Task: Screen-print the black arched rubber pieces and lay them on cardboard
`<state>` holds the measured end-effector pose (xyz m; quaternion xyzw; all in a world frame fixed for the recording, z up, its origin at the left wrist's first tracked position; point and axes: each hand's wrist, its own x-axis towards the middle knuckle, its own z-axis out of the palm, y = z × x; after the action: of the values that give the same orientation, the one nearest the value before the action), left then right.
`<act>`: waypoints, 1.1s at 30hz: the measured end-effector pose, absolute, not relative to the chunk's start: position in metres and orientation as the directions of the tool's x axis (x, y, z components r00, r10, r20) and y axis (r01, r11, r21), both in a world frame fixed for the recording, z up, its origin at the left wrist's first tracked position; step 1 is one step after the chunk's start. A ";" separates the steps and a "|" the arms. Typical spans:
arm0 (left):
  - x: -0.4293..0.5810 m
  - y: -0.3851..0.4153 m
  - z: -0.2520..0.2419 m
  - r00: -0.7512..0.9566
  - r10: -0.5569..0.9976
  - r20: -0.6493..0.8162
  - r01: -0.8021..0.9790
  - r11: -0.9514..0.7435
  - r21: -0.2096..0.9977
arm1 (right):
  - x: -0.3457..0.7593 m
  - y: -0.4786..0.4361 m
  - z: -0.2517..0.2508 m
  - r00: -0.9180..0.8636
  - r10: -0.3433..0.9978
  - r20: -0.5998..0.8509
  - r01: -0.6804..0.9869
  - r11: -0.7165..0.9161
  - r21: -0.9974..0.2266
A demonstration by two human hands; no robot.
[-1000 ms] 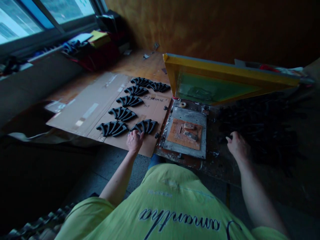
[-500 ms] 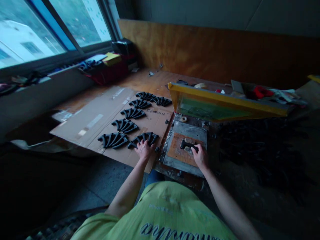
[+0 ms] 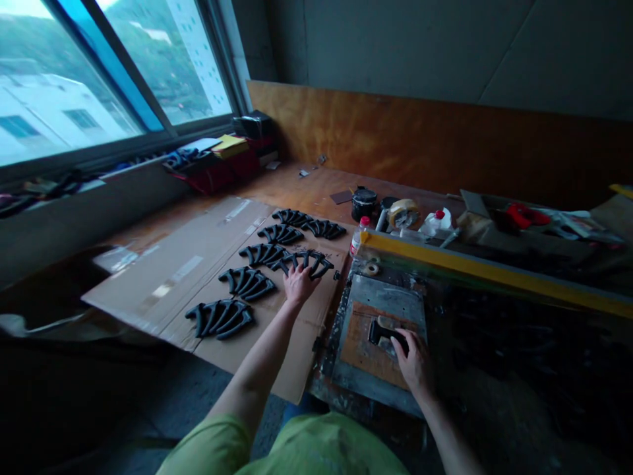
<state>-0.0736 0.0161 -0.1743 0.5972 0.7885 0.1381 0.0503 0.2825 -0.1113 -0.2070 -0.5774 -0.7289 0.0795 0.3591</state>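
My left hand (image 3: pixel 299 285) is on a fan-shaped group of black handles (image 3: pixel 320 262) on the cardboard sheet (image 3: pixel 291 356), its fingers spread over the near edge. More such groups lie in a column to its left, the closest to me being one black group (image 3: pixel 221 318). My right hand (image 3: pixel 413 356) has its fingers closed on the shaft of a black T-shaped handle (image 3: pixel 380 332). That handle lies over the brown board (image 3: pixel 356 343) on the grey metal plate (image 3: pixel 346 377).
A yellow-edged screen frame (image 3: pixel 494 267) extends right behind the plate. Beyond it are a red-capped bottle (image 3: pixel 360 236), a black jar (image 3: pixel 364 203), tape (image 3: pixel 404 214) and an open box (image 3: pixel 477 221). A dark pile (image 3: pixel 534 356) lies at right.
My left hand has moved away from me, and the group of handles under it now lies farther up the cardboard. The screen frame appears lower. The camera view has tilted up.
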 end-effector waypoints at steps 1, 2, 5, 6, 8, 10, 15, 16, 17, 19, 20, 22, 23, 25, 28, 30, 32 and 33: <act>-0.075 0.036 -0.174 -0.248 0.966 0.072 0.933 0.219 0.285 | 0.282 -0.112 -0.205 -0.071 0.903 0.424 0.787 0.312 -0.533; -0.077 0.055 -0.173 -0.214 0.975 0.057 0.937 0.189 0.293 | 0.280 -0.114 -0.203 -0.066 0.907 0.417 0.789 0.302 -0.534; -0.079 0.103 -0.178 -0.131 0.991 0.002 0.944 0.124 0.306 | 0.278 -0.116 -0.199 -0.036 0.910 0.414 0.802 0.273 -0.531; -0.081 0.115 -0.181 -0.119 0.992 -0.027 0.944 0.122 0.306 | 0.277 -0.117 -0.199 -0.029 0.909 0.415 0.807 0.266 -0.528; -0.084 0.134 -0.188 -0.116 0.989 -0.092 0.943 0.139 0.304 | 0.276 -0.118 -0.200 -0.021 0.910 0.414 0.816 0.255 -0.519; -0.088 0.146 -0.194 -0.122 0.982 -0.144 0.941 0.160 0.297 | 0.277 -0.119 -0.202 -0.015 0.911 0.411 0.826 0.243 -0.508; -0.095 0.145 -0.203 -0.093 0.985 -0.146 0.947 0.133 0.292 | 0.276 -0.120 -0.201 0.003 0.915 0.404 0.859 0.204 -0.469; -0.094 0.141 -0.202 -0.092 0.988 -0.121 0.944 0.125 0.304 | 0.274 -0.120 -0.198 0.011 0.914 0.405 0.874 0.188 -0.447; -0.092 0.136 -0.199 -0.094 0.992 -0.086 0.938 0.117 0.327 | 0.270 -0.119 -0.194 0.011 0.914 0.405 0.890 0.176 -0.421; -0.086 0.127 -0.190 -0.088 0.996 0.002 0.908 0.080 0.411 | 0.259 -0.114 -0.184 -0.054 0.918 0.393 0.910 0.207 -0.358; -0.081 0.122 -0.182 -0.086 0.995 0.045 0.877 0.054 0.477 | 0.253 -0.111 -0.179 -0.126 0.920 0.370 0.909 0.256 -0.328; -0.069 0.112 -0.160 -0.095 0.988 0.123 0.753 -0.010 0.658 | 0.242 -0.104 -0.173 -0.319 0.903 0.288 0.874 0.398 -0.280; -0.062 0.106 -0.146 -0.105 0.983 0.153 0.651 -0.048 0.757 | 0.238 -0.101 -0.172 -0.405 0.883 0.235 0.849 0.459 -0.263; -0.047 0.091 -0.114 -0.121 0.971 0.208 0.391 -0.146 0.909 | 0.234 -0.101 -0.174 -0.515 0.846 0.137 0.810 0.533 -0.244; -0.023 0.061 -0.061 -0.074 0.953 0.295 0.105 -0.287 0.952 | 0.238 -0.110 -0.178 -0.578 0.812 0.081 0.775 0.577 -0.260; -0.009 0.038 -0.032 -0.037 0.946 0.322 0.038 -0.320 0.946 | 0.246 -0.119 -0.178 -0.637 0.766 0.090 0.712 0.628 -0.314; 0.002 0.013 -0.013 -0.022 0.951 0.307 0.018 -0.307 0.952 | 0.263 -0.124 -0.173 -0.677 0.725 0.131 0.636 0.665 -0.391; 0.006 0.001 -0.008 -0.023 0.958 0.285 0.009 -0.284 0.959 | 0.275 -0.123 -0.169 -0.653 0.739 0.164 0.628 0.650 -0.429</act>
<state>0.0059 0.0013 -0.0084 0.5621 0.4304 0.5712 0.4154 0.2745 -0.1232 -0.1687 -0.3825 -0.8933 0.1694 0.1646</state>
